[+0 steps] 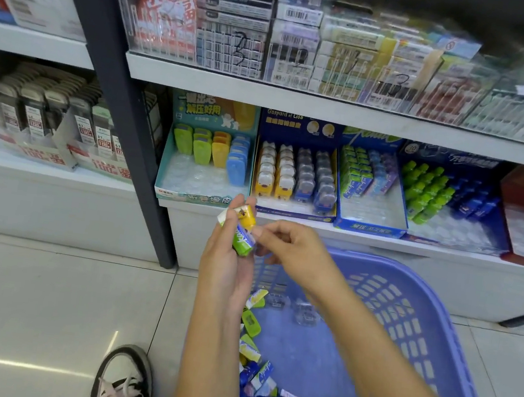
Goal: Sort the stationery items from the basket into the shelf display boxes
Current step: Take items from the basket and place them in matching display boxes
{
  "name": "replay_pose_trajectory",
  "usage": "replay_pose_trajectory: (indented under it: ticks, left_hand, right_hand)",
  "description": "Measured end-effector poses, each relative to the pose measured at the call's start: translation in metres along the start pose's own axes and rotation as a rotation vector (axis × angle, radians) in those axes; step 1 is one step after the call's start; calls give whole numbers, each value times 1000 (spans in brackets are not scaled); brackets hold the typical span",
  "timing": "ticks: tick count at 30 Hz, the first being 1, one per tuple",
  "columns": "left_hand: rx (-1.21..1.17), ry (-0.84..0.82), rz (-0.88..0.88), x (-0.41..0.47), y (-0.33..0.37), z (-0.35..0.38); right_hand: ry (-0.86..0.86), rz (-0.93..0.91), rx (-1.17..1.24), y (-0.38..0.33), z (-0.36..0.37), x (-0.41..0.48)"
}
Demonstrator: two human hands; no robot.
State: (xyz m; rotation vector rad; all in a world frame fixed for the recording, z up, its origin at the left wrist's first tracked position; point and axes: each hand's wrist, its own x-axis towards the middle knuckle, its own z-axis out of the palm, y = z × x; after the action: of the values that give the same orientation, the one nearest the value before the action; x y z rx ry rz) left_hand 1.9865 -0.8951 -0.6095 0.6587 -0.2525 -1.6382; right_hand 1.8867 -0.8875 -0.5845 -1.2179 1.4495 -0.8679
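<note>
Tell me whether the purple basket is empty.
Not empty: the basket holds a loose heap of small green, blue and white packets along its left side.

The basket point(437, 321) is smooth plastic. The floor point(40, 302) is glossy, smooth tile. The display boxes point(194, 196) look like printed card, with clear shiny plastic liners point(197, 176) inside. The shoe point(127, 377) is cloth.

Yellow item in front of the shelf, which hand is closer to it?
Left. Your left hand holds the yellow item at its fingertips, with a green pack; your right hand sits just right of it, pinching that green pack below.
</note>
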Motion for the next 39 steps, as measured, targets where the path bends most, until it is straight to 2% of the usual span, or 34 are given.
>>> replay_pose_trajectory:
  ticks: [3, 7, 9, 12, 14, 16, 20, 24, 28, 34, 39]
  left_hand:
    - [117, -39, 27, -1, -3, -2]
    - [136, -19, 48, 0, -1, -4]
    - [127, 14, 30, 0, 0, -7]
    - [95, 81, -26, -2, 3, -8]
    - [112, 104, -66, -2, 4, -8]
    - [123, 93, -87, -2, 5, -8]
    - [109, 52, -115, -2, 9, -11]
    - [73, 56, -135, -1, 12, -13]
    - [42, 57, -150, -2, 12, -12]
    - [17, 66, -162, -4, 11, -9]
    - [85, 77, -108, -4, 8, -10]
  right_hand:
    - [61, 13, 285, 11, 12, -8]
    - [214, -39, 435, 7, 12, 2]
    - [308, -139, 263, 0, -3, 15]
    - [368, -285, -218, -14, -27, 35]
    - [297, -375, -540, -22, -37, 48]
    - [211, -422, -732, -29, -39, 61]
    - [115, -423, -899, -39, -39, 79]
    - [56, -447, -945, -41, -35, 88]
    - [45, -483, -1023, -41, -30, 93]
    - [55, -435, -1036, -39, -31, 95]
    - [75, -498, -1155, -35, -30, 89]
